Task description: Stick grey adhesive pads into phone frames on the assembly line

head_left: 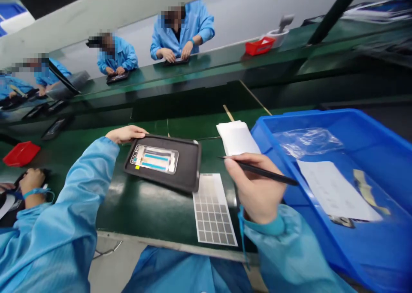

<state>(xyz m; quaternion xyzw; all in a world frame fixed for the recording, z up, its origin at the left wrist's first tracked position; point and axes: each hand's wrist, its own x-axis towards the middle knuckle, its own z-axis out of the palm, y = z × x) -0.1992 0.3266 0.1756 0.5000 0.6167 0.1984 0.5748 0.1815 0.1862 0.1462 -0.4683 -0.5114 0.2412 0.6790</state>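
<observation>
My left hand (128, 134) grips the upper left edge of a black tray (188, 164), its fingers closed over the rim. Inside the tray lies a phone-sized frame (154, 158) with silver parts, two blue strips and a small yellow tab. In my right hand (257, 185) are black tweezers (264, 172), held like a pen with the tip pointing left. A sheet of grey square stickers (214, 215) lies on the green bench, between the tray and my right hand. Just beyond that hand sits a stack of white paper (238, 137).
A large blue bin (305, 211) on the right holds a white sheet (334, 190) and clear plastic film (310, 142). Far left is a red bin (22, 154), near a neighbour's hand (32, 183). Several people in blue coats work across the bench, near another red bin (260, 46).
</observation>
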